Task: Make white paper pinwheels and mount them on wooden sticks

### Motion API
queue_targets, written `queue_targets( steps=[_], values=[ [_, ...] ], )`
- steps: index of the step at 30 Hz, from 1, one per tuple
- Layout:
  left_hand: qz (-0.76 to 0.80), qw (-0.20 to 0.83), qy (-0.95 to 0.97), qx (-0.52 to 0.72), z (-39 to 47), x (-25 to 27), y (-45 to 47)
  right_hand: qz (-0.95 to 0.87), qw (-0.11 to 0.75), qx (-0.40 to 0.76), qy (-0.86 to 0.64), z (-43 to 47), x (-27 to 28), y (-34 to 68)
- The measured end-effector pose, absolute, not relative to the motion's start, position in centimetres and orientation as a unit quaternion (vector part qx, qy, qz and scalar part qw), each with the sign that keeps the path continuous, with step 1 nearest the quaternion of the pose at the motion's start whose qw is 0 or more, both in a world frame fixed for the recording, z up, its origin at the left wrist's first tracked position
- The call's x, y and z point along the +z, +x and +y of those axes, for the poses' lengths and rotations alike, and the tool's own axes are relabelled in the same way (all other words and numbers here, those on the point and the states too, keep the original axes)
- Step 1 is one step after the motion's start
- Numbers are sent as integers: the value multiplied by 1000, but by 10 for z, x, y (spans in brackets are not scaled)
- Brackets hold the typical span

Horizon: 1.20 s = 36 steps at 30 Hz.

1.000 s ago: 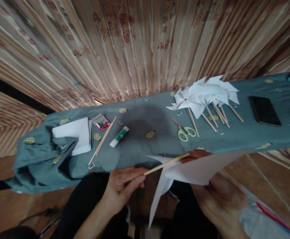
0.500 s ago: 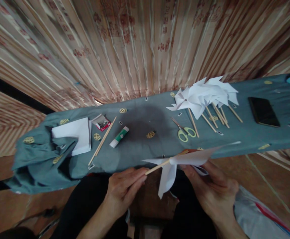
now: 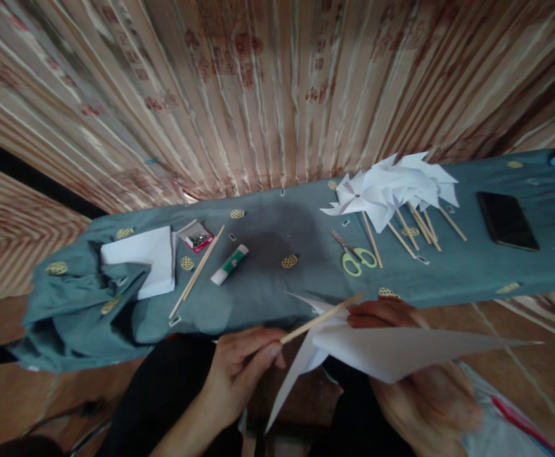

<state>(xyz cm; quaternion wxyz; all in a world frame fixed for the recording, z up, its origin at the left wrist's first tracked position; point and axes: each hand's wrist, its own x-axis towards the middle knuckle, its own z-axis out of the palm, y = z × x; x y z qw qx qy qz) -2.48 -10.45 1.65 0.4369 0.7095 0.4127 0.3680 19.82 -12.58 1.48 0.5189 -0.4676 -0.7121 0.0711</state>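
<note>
My left hand (image 3: 241,368) is closed, pinching the near end of a wooden stick (image 3: 322,319) between thumb and fingers. The stick slants up to the right across a white paper pinwheel (image 3: 377,352) with long pointed blades. My right hand (image 3: 422,397) is at the pinwheel's right side, its fingers curled around behind the paper and partly hidden by a blade. Just past the hands, green-handled scissors (image 3: 353,254) lie on the cloth. A green and white glue stick (image 3: 230,264) rests farther left.
Several finished paper pinwheels (image 3: 396,189) are piled at the back right, near a black phone (image 3: 507,219). Left lie two loose sticks (image 3: 198,270), a small red packet of metal pins (image 3: 197,238) and white paper sheets (image 3: 156,257). A green cloth (image 3: 267,298) covers the narrow table; a curtain hangs behind.
The pinwheel has turned in my hands, its large blade now swung lower and farther right. My right hand has shifted down and right; my left keeps its pinch on the stick.
</note>
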Motion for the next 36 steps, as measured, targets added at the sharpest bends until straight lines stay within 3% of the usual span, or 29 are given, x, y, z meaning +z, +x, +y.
queue_targets(
  steps=[5, 9, 17, 22, 25, 28, 32, 36],
  values=[
    [437, 465, 667, 386, -103, 15, -26, -718, 509, 43, -473, -123, 22, 193],
    [485, 466, 565, 479, -94, 22, -33, -714, 523, 38, -465, -119, 26, 191],
    [455, 641, 409, 463, -81, 59, -22, -732, 500, 48, -460, -78, 48, 201],
    [392, 675, 361, 509, -48, 69, -1, -638, 568, 57, -517, -14, 64, 217],
    [367, 666, 354, 544, -26, 66, 13, -508, 644, 135, -555, 14, 64, 227],
    [383, 640, 369, 554, -11, 53, 15, -393, 721, 292, -490, 22, 52, 238],
    [423, 609, 406, 534, -2, 34, 6, -383, 656, 472, -448, 9, 29, 243],
    [430, 582, 445, 528, -2, 33, 2, -435, 563, 522, -471, -1, 22, 228]
  ],
)
